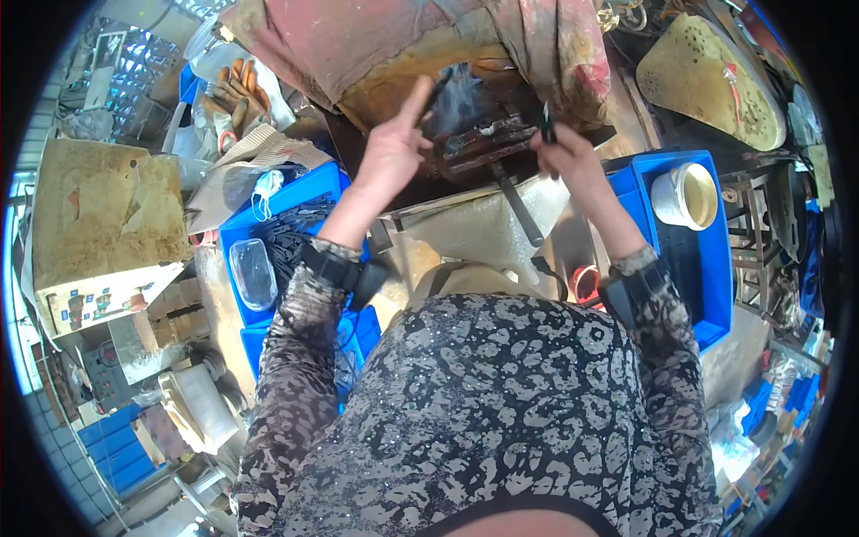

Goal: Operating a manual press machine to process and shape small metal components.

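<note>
My left hand is raised at the left of a dark metal fixture, index finger stretched forward. A small dark strip shows along that finger, seemingly held by it and the thumb. At the fixture's right side my right hand is closed round a narrow dark piece that points up and away from me; its exact kind is unclear. A metal bar handle sticks out from the fixture toward me. Whitish-blue spray or glare blurs the space between my hands.
A stained reddish cloth drapes over the far side. At left, a blue bin holds many dark strips and a clear plastic tub. A blue crate with a white bucket stands at right. Gloves lie far left.
</note>
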